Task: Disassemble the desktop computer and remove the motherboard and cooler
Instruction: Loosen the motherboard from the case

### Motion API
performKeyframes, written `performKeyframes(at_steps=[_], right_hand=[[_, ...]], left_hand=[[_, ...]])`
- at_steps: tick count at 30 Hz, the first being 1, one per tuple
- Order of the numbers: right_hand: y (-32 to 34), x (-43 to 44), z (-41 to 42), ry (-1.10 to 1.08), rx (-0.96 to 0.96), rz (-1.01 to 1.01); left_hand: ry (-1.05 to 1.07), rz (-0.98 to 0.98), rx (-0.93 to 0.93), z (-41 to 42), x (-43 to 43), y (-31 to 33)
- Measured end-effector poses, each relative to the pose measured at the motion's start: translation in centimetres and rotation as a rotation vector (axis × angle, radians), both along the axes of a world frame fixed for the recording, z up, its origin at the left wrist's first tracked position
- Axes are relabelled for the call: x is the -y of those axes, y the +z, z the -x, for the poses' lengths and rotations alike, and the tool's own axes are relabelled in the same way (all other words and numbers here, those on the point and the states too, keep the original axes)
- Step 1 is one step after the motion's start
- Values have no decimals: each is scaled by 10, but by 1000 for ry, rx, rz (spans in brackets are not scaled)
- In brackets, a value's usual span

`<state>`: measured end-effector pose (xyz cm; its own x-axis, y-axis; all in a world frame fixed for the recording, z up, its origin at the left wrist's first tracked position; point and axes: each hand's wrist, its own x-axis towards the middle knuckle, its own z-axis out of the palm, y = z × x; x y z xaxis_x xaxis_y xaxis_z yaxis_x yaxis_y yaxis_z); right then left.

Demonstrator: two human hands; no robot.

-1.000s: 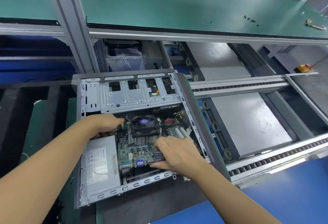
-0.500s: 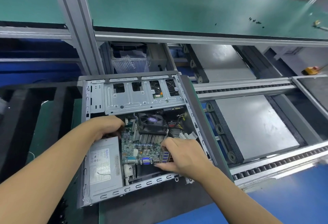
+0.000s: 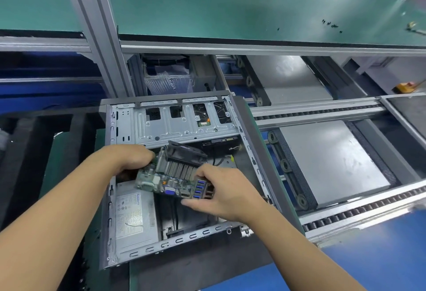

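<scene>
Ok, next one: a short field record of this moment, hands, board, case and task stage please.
left hand: grips the motherboard at its far left edge
right hand: grips its near right corner by the blue USB ports
motherboard: tilted, raised off the floor of the case
cooler: mounted on the motherboard, fan above heatsink
case: open on its side, power supply inside at near left
task stage: board and cooler partly lifted, not yet out of the case

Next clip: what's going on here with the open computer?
A person is taking the motherboard out of an open desktop case. The left hand grips its left edge and the right hand holds the port side. The board sits tilted, clear of the case floor, with the cooler mounted on it. The power supply sits in the case.
</scene>
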<state>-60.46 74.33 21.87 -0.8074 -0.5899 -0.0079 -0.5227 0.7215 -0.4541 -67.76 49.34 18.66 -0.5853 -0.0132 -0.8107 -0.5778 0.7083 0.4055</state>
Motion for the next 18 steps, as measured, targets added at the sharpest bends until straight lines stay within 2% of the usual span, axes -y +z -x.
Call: performKeyframes(at_steps=[5, 9, 11, 14, 18], right_hand=[[30, 9, 17, -10, 16, -58], [49, 2, 28, 7, 52, -71], [59, 0, 34, 9, 65, -51], [78, -3, 43, -6, 119, -34], [103, -9, 52, -3, 111, 29]], left_hand=[[-79, 56, -42, 1, 2, 10], [21, -77, 91, 4, 8, 26], [14, -40, 149, 9, 13, 35], [1, 27, 75, 14, 22, 43], [67, -3, -22, 10, 20, 46]])
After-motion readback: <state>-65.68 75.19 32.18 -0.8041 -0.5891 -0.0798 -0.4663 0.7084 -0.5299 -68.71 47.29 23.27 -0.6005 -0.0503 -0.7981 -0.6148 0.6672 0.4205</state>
